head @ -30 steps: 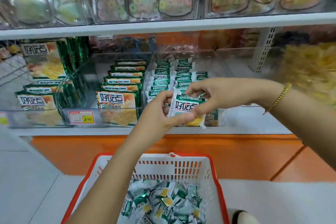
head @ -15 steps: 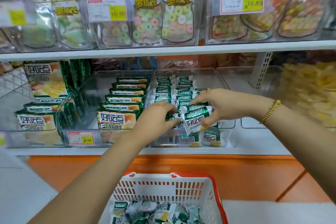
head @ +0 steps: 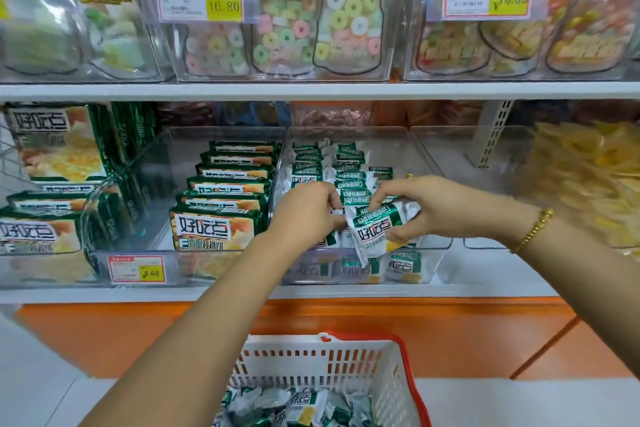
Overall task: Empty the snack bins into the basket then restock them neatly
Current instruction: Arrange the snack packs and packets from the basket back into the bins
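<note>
The left forearm rises from 7 o'clock and the right comes in from 4 o'clock, both bare, meeting near centre. The right hand [head: 427, 208] pinches a small packet [head: 375, 232], thumb beneath and fingers above. The left hand [head: 306, 213], at its 9 o'clock, shows its back, fingers curled at the packet's end; its grip is hidden.

Lower white shelf [head: 242, 293]: carries clear bins [head: 446, 156] touching side by side, w/ big green packs [head: 214, 229] in left bin [head: 173, 163], small packets [head: 308, 172] in mid bin [head: 438, 246]. Upper shelf [head: 311, 91]: carries more clear tubs [head: 393, 55] w/ candy pouches [head: 346, 28]. Pale floor [head: 519, 402] below: carries white basket [head: 311, 360] w/ red rim.
</note>
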